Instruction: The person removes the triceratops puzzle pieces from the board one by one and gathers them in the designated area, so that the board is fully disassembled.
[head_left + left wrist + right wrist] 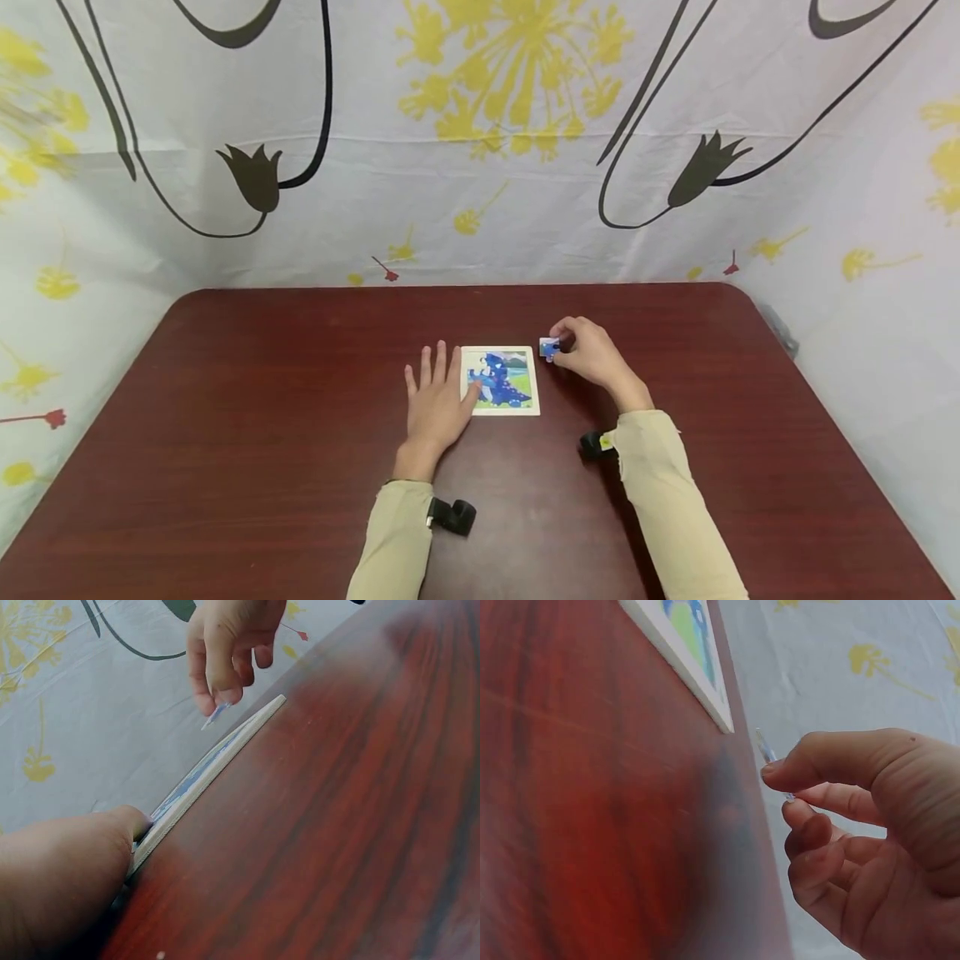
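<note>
A square puzzle in a pale frame (500,412) lies on the table, its picture showing a blue dinosaur on green ground. A white patch shows at the picture's upper left. My left hand (437,408) lies with fingers spread along the frame's left side, thumb over the picture. Just right of the frame, my right hand (592,352) pinches a small blue puzzle piece (549,348) between thumb and fingers. In the right wrist view the puzzle piece (765,745) is seen nearly edge-on, and the left wrist view shows it above the board's level.
The dark red wooden table (247,433) stretches out on all sides of the puzzle. A white cloth (360,208) with yellow and dark flower prints hangs behind the table's far edge and at both sides. Each wrist wears a black camera (453,517).
</note>
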A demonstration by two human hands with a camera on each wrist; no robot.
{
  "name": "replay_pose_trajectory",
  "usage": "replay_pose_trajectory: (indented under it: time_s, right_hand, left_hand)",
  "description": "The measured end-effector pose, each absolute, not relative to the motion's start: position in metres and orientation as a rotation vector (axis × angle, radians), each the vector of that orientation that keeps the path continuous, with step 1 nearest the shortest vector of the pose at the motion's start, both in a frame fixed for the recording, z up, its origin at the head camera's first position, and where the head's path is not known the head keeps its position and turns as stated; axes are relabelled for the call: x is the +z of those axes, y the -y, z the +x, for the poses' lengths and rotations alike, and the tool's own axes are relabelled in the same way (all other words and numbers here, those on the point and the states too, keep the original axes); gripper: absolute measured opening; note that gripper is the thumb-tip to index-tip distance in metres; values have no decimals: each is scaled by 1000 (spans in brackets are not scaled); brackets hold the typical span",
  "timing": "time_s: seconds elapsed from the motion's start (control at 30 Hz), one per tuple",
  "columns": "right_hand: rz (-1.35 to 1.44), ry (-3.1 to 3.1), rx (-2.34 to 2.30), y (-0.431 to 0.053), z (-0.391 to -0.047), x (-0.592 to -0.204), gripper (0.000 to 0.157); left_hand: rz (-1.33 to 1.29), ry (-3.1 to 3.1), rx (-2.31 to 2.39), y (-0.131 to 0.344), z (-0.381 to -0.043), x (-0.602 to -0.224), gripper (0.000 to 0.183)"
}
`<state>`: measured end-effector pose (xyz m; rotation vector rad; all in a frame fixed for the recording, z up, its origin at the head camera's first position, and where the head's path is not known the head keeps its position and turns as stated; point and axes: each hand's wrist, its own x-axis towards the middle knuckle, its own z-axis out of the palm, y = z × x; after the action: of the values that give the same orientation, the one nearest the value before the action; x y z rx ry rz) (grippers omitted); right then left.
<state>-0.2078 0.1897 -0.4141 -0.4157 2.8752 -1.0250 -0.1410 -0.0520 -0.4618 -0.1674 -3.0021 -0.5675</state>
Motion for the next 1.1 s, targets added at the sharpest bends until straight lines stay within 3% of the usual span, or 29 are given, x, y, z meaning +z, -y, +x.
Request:
replay_pose_trajectory:
  time_s: [1.1]
  right_hand:
    - [-414, -2783, -1115, -188, -208, -430, 26]
  left_hand:
    - [-166, 2983, -588, 51, -142, -463, 70]
